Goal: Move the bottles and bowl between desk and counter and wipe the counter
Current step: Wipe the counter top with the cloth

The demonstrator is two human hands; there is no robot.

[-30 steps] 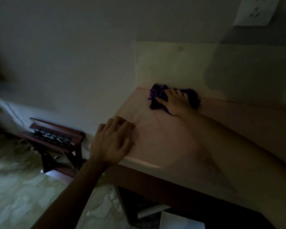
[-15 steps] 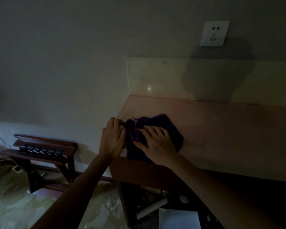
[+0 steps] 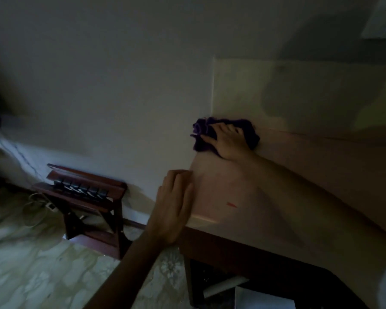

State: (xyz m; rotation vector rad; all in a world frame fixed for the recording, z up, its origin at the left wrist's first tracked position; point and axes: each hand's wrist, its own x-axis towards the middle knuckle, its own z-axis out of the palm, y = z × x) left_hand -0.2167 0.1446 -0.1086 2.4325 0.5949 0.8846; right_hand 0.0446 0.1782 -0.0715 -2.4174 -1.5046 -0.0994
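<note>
dim room. right hand (image 3: 228, 140) presses flat, fingers spread, on a crumpled purple cloth (image 3: 223, 133) at the far left corner of the tabletop (image 3: 299, 186), against the backsplash (image 3: 276, 92); grip looks released, not clenched. left hand (image 3: 173, 206) rests flat, released, on the tabletop's left edge. small red mark (image 3: 231, 204) beside it, maybe a scrap. wooden rack (image 3: 85, 192) on the floor left.
</note>
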